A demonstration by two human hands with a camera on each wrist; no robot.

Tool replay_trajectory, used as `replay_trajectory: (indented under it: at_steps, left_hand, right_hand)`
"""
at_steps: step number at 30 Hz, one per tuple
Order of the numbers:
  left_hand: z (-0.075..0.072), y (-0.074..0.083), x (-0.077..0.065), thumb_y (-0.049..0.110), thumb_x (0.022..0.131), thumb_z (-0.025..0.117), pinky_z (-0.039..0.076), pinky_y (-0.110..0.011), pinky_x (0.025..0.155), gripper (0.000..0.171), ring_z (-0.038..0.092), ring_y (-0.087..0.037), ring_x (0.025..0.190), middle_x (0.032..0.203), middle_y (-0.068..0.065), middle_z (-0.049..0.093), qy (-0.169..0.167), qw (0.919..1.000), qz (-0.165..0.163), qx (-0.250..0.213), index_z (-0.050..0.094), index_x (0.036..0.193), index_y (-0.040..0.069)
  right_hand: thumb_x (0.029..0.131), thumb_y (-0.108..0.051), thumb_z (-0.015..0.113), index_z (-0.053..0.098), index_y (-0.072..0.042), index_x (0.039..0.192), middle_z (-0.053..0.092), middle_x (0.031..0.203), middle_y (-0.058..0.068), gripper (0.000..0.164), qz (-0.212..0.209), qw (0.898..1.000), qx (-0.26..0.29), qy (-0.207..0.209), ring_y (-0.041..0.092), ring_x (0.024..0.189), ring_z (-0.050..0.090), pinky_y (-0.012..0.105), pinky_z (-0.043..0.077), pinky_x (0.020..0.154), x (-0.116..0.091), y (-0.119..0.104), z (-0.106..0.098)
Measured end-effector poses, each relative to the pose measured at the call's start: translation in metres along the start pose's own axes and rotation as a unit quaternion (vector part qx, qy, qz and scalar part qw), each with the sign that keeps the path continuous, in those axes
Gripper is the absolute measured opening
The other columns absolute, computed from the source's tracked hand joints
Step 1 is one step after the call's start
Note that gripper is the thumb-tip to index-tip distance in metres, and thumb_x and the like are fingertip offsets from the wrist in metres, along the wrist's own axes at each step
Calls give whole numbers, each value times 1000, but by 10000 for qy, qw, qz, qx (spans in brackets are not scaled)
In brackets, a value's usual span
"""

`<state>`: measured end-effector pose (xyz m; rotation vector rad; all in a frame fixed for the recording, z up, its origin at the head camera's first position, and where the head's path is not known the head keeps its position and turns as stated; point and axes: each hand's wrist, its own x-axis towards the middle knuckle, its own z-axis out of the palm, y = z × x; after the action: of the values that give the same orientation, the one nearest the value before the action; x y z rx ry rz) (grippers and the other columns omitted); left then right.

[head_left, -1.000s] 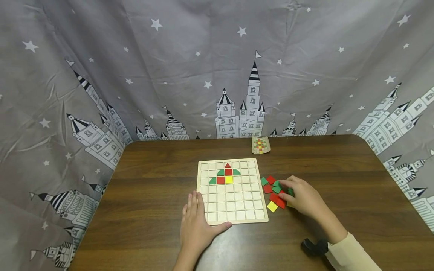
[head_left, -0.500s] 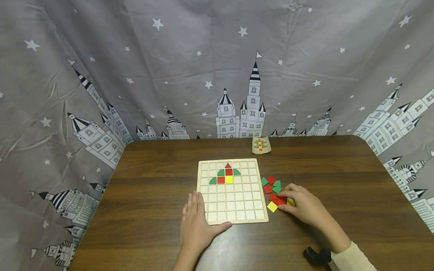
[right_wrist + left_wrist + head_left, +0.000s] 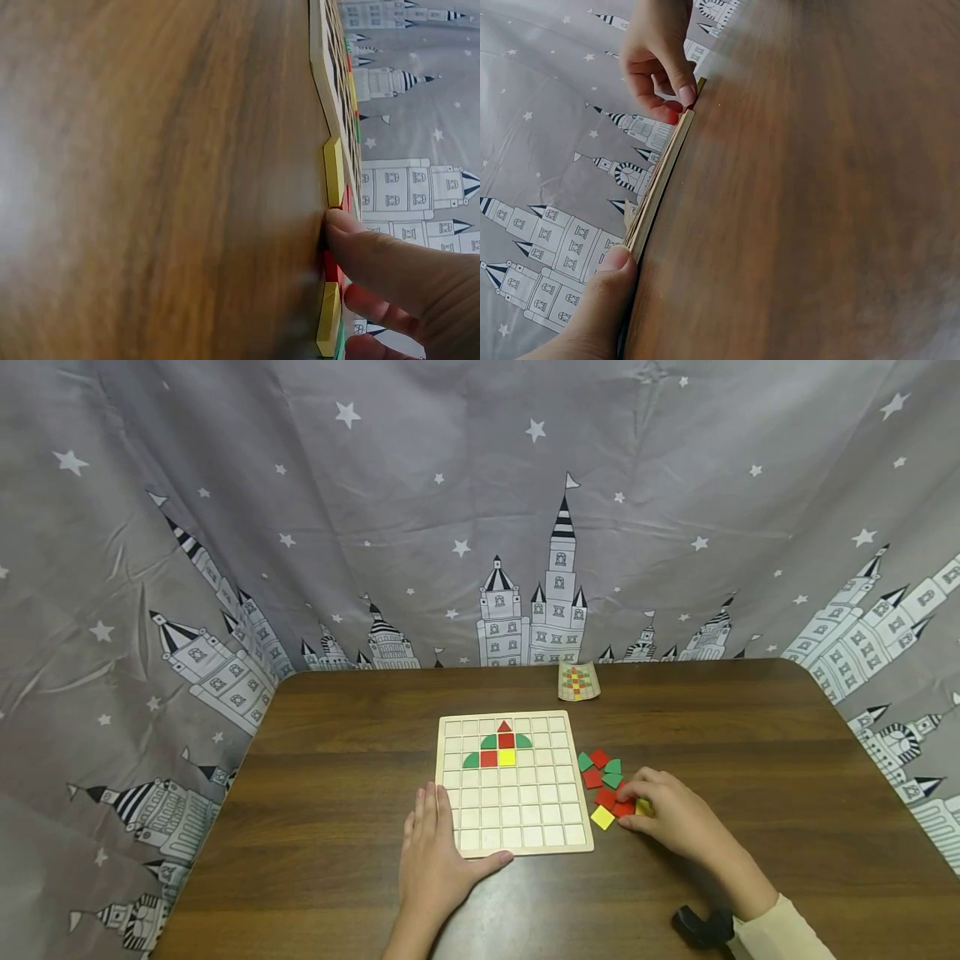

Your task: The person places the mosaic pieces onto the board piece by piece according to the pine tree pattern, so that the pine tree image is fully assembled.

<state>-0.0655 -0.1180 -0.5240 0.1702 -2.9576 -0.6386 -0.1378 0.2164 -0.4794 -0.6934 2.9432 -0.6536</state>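
Observation:
A pale wooden grid board (image 3: 510, 817) lies on the table, with several red, green and one yellow tile set in its upper cells. My left hand (image 3: 435, 870) rests at its lower left corner, fingers straight along the left side and thumb at the near edge. To the board's right, my right hand (image 3: 681, 817) pinches a red square tile (image 3: 624, 809) between thumb and fingertips, low at the pile. Yellow tiles (image 3: 334, 172) flank that thumb in the right wrist view; one (image 3: 644, 807) is partly behind the fingers in the head view.
Loose green quarter-round tiles (image 3: 612, 780) and red squares (image 3: 592, 777) lie close beside the board. A small pattern card (image 3: 577, 682) stands at the brown table's (image 3: 337, 793) back edge. Behind hangs a grey castle-print curtain (image 3: 420, 485). A black strap piece (image 3: 702, 927) sits by the right wrist.
My right hand has moved slightly nearer and down, from the green tiles to the red square, uncovering green tiles. My left hand and the board stay put.

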Motion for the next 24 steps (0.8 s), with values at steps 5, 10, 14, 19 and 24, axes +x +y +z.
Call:
replay_trajectory:
  at_steps: [5, 10, 14, 19, 24]
  left_hand:
    - [0, 0, 0, 94, 55, 61, 20, -48, 124, 143, 16, -32, 154, 165, -18, 19, -6, 10000, -9, 0, 23, 156, 0]
    - [0, 1, 0, 94, 55, 61, 20, -48, 124, 144, 17, -32, 154, 165, -18, 19, -2, 10000, -11, 20, 23, 156, 0]
    - [0, 1, 0, 94, 55, 61, 20, -48, 124, 144, 16, -33, 154, 165, -18, 19, 6, 10000, -11, 5, 23, 156, 0]
    - [0, 0, -1, 94, 54, 61, 19, -48, 124, 144, 16, -32, 154, 165, -18, 18, 5, 10000, -20, -37, 22, 156, 0]
    - [0, 0, 0, 94, 54, 61, 19, -48, 124, 144, 15, -32, 155, 165, -18, 18, -3, 10000, -18, -38, 22, 157, 0]
  right_hand:
    - [78, -29, 84, 73, -22, 98, 61, 95, -12, 24, 40, 9999, 87, -54, 9, 88, 56, 28, 48, 72, -1, 4, -2]
    - [79, -28, 83, 72, -22, 99, 60, 97, -12, 24, -25, 9999, 79, -98, 10, 90, 55, 30, 49, 75, -1, 6, -2]
    - [81, -28, 82, 72, -22, 101, 58, 98, -12, 23, -36, 9997, 106, -209, 13, 95, 54, 35, 50, 80, -1, 5, -2]
    - [81, -27, 82, 72, -23, 101, 58, 101, -12, 23, -9, 9998, 144, -156, 15, 99, 53, 38, 50, 83, -2, 4, -2]
    - [82, -22, 82, 71, -24, 99, 59, 101, -13, 21, -260, 9995, 193, -71, 12, 97, 51, 36, 50, 82, -2, 3, 0]
